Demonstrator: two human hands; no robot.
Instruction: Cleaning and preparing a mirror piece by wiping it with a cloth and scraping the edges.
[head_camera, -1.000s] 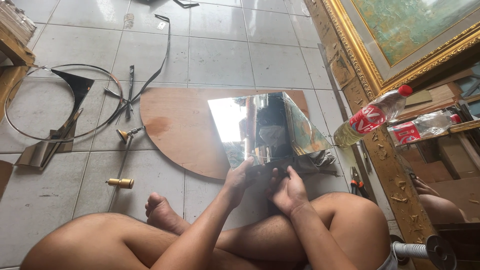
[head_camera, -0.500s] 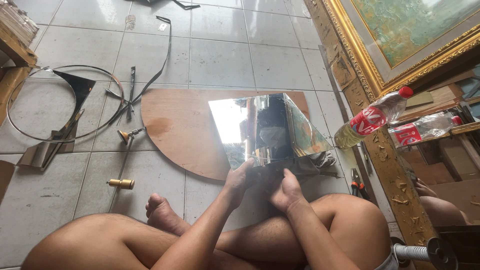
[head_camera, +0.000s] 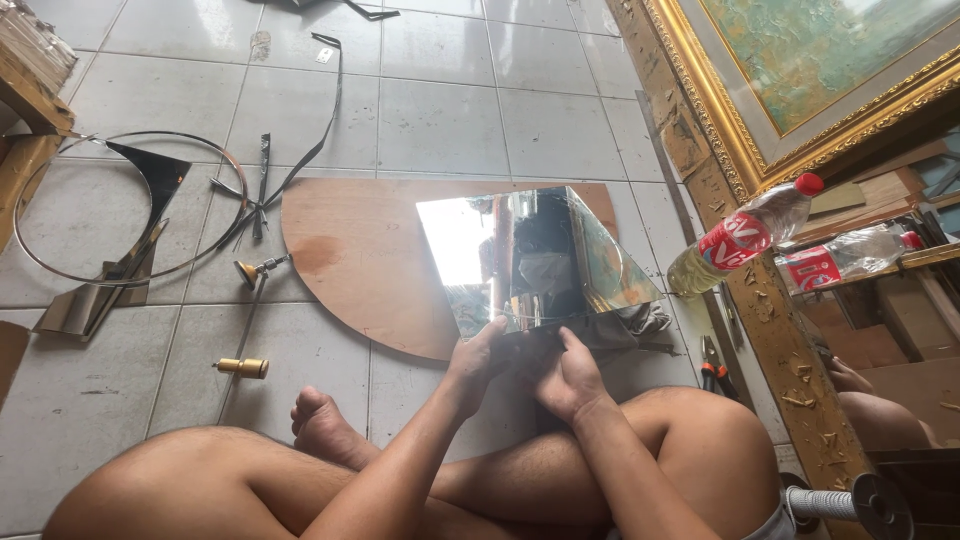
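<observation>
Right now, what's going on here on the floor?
A person sits cross-legged on the tiled floor, and both hands hold the near edge of a folded mirror-finish metal sheet: the left hand at its lower left, the right hand beside it. The sheet rests over a rounded wooden board. A metal ring lies to the left, and pliers and a plastic bottle to the right.

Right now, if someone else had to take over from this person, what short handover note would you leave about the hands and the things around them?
Left hand: grips the near edge of the shiny folded metal sheet, left side.
Right hand: grips the same edge, just to the right.
The sheet stands tilted over the rounded wooden board, a dark cloth under its right side.
Done: the sheet shows bends.
Left: cannot tell.
Nearby: metal ring and brass-tipped rod to the left, pliers to the right.
</observation>
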